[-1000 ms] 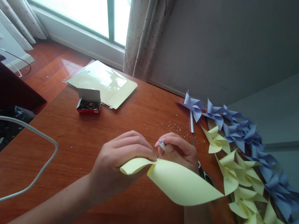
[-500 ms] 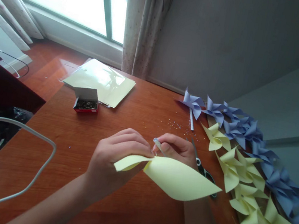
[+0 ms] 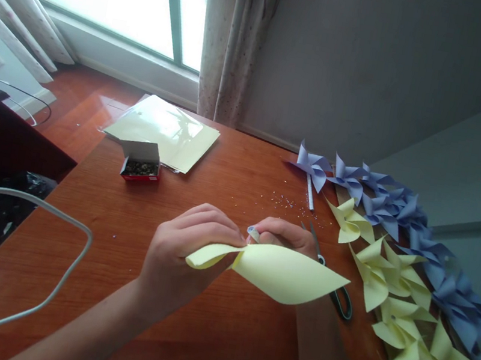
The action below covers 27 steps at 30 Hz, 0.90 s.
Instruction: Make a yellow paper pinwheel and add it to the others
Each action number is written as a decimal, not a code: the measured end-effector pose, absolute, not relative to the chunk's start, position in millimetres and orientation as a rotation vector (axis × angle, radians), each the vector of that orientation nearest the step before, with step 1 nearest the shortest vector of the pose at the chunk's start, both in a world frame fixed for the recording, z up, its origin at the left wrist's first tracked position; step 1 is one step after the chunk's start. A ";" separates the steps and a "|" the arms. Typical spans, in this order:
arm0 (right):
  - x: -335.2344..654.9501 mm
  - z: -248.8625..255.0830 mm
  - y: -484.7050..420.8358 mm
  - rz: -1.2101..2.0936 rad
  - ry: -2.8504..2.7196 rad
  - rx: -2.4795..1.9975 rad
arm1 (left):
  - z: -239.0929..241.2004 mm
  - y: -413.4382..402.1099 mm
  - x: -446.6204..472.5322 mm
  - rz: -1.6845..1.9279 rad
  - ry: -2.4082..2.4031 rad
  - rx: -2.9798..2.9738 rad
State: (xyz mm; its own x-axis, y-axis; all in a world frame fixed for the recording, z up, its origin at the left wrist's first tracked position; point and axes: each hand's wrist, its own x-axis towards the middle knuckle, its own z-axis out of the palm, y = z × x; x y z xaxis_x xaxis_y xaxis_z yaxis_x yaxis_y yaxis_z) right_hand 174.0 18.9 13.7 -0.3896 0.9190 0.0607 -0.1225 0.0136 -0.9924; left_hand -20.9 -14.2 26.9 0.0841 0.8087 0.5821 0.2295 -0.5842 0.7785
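Note:
A yellow paper pinwheel (image 3: 292, 275) is held up in front of me, its blades curling out to both sides. My left hand (image 3: 193, 245) is closed on it near the centre, the thumb hidden behind the paper. Beyond the pinwheel, my right hand (image 3: 289, 236) pinches a thin rolled paper stick (image 3: 253, 232), whose open end points up at the pinwheel's middle. The blade covers part of the right hand and most of the stick. Scissors (image 3: 342, 302) lie on the table just right of my right hand, partly hidden by it.
Finished yellow pinwheels (image 3: 374, 271) and purple pinwheels (image 3: 382, 205) line the table's right side. A small red box of dark pins (image 3: 142, 169) stands open at left, before yellow sheets (image 3: 195, 148) in clear film. Tiny scraps (image 3: 285, 201) are scattered mid-table. A white cable (image 3: 83, 252) loops at left.
The pinwheel's right blade has risen and tilted slightly. My right hand has turned a little with the stick, uncovering less of the scissors' upper handle. My left hand keeps its hold.

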 end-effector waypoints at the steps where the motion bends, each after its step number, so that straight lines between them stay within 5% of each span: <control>1: 174.1 14.0 19.5 1.495 -1.452 -0.876 | 26.6 -13.9 -21.0 1.529 1.019 1.872; 27: 176.1 15.0 18.7 1.663 -1.382 -0.661 | 32.8 -17.9 -19.5 1.448 0.874 1.905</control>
